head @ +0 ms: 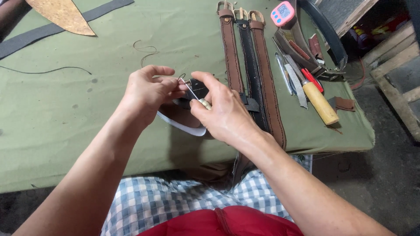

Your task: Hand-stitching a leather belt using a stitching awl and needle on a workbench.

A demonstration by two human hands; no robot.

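The strap (197, 88) I am working on is a dark piece of leather, nearly black, with a paler underside that curls out below my hands as a white-edged loop. Only a small patch of it shows between my fingers; the rest is hidden behind them.

My left hand (146, 89) is curled, fingers pressed together around the near end of the strap, thumb and forefinger pinching it from the side. A thin loop of wire or thread rises just past my fingertips there.

My right hand (221, 113) is closed too, its fingers gathered on a small awl (197, 98): the slim metal shaft runs up from my thumb toward the strap, and the pale handle sits tucked against my fingers. The tip touches the leather right where my left fingertips hold it.

So the strap lies between my two hands, touching both, held just above the green cloth (65, 118) that covers the table.

Beyond my right hand, three belts (251, 57) lie side by side, two brown with a black one between them. Further out to the right of that hand rest a knife with a wooden handle (321, 105), a red-handled tool (313, 80) and a pink timer (282, 13).
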